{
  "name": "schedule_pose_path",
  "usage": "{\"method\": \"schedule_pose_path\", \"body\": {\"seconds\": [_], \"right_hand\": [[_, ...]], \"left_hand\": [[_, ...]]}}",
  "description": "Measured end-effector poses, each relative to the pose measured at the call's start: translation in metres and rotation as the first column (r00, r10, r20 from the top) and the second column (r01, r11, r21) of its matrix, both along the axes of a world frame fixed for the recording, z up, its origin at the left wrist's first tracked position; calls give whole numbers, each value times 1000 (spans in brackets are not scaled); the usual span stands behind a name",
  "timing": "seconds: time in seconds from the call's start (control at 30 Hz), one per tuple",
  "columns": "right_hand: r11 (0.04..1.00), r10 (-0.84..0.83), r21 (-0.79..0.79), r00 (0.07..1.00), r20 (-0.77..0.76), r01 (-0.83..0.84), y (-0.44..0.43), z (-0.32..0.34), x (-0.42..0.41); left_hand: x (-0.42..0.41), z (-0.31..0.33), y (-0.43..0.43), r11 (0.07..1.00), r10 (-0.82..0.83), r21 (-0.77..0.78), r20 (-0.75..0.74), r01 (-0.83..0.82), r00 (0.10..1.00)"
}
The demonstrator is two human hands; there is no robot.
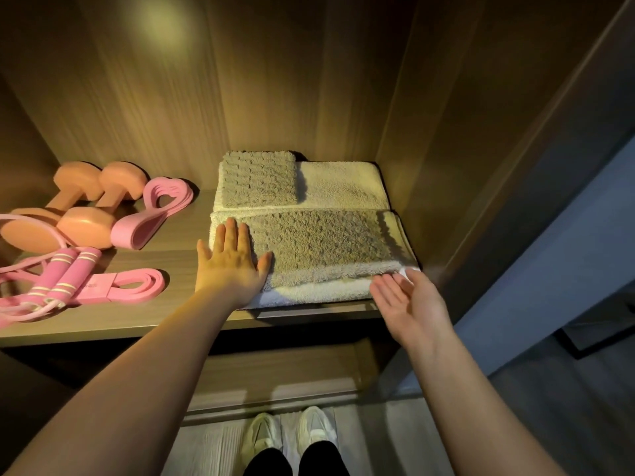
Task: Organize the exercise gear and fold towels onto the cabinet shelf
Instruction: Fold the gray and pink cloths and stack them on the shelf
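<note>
Head view: at frame centre, the folded grey towel (pixel 323 245) lies on a white towel (pixel 319 293) at the right end of the cabinet shelf (pixel 178 235). The left hand (pixel 231 266) presses flat, fingers straight, on the grey towel's left end. The right hand (pixel 410 304), released and open-palmed, sits at the stack's front right corner. The pink band (pixel 134 286) at lower left bears print too small to read.

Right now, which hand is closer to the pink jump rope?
Left. The left hand rests flat on the towel's left end, the end nearest the rope. The right hand is at the towel's front right corner, across the towel from the rope.
</note>
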State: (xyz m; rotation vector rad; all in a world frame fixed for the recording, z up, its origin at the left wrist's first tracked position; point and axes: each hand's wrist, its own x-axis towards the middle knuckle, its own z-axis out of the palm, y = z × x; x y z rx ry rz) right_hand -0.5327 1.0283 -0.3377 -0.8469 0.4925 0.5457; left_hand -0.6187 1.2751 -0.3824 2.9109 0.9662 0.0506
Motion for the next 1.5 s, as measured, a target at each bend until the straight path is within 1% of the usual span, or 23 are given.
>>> {"method": "schedule_pose_path", "body": {"seconds": [0.07, 0.17, 0.23, 0.37, 0.5, 0.7, 0.77, 0.83, 0.9, 0.97, 1.03, 1.07, 1.1, 1.13, 1.17, 1.2, 1.23, 1.27, 1.3, 1.33, 1.37, 1.4, 1.5], "right_hand": [[999, 13, 30, 999, -33, -12, 8, 5, 5], [998, 54, -40, 997, -55, -56, 21, 11, 13], [990, 92, -100, 994, -49, -97, 25, 11, 18], [963, 158, -223, 987, 6, -153, 25, 3, 22], [939, 168, -307, 986, 20, -154, 28, 0, 23], [915, 113, -399, 986, 120, -56, 35, -3, 17], [929, 79, -370, 986, 148, -19, 39, -2, 14], [965, 42, -262, 989, 139, -5, 41, 0, 13], [987, 32, -159, 995, 91, -17, 45, 0, 13], [991, 55, -127, 994, 99, -42, 50, 4, 10], [968, 125, -238, 977, 173, -82, 52, 3, 8], [935, 184, -341, 952, 245, -93, 54, 5, 6], [888, 261, -449, 910, 323, -95, 55, 7, 5], [837, 341, -542, 847, 408, -75, 56, 8, 5], [791, 419, -611, 765, 489, -43, 57, 12, 2], [753, 500, -658, 666, 554, -18, 59, 14, -1], [720, 576, -694, 558, 598, 0, 61, 17, -5], [691, 642, -723, 452, 619, 9, 64, 19, -9], [650, 708, -760, 349, 614, 21, 68, 21, -13], [598, 770, -800, 242, 591, 50, 72, 22, -16], [547, 821, -832, 133, 555, 95, 76, 23, -20], [502, 859, -852, 31, 511, 147, 80, 24, -21], [365, 928, -895, -173, 329, 256, 87, 25, -21]], "left_hand": [[0, 2, -1, 1000, -4, 1, -4, 4, 1000], [0, 7, -2, 1000, -5, 19, -24, 6, 1000], [3, 14, -2, 997, -15, 79, -46, 19, 999], [35, 31, -21, 963, -199, 187, -4, 196, 980], [63, 16, -52, 954, -291, 64, -23, 292, 957], [64, -2, -47, 956, -290, 51, 8, 289, 957], [65, -2, -47, 954, -296, 52, 24, 294, 955], [64, -2, -47, 955, -295, 53, 30, 293, 955], [63, -3, -48, 954, -297, 60, 25, 295, 955], [62, -2, -49, 952, -302, 59, 26, 300, 953], [61, 1, -48, 947, -318, 53, 11, 317, 948], [60, 6, -46, 945, -327, 20, 27, 326, 945], [60, 14, -45, 944, -322, -46, 78, 326, 944], [58, 23, -44, 938, -271, -169, 193, 304, 943], [57, 34, -43, 898, -117, -357, 370, 257, 921], [53, 46, -42, 766, 133, -603, 488, 223, 863], [48, 57, -40, 519, 366, -818, 474, 247, 801], [44, 66, -35, 229, 483, -918, 395, 323, 782], [40, 72, -28, -19, 502, -914, 341, 404, 795], [35, 77, -21, -170, 513, -877, 311, 449, 800], [30, 83, -17, -233, 513, -847, 310, 477, 801], [28, 88, -13, -246, 522, -841, 303, 481, 797], [25, 98, -6, -164, 590, -874, 285, 458, 756]]}}
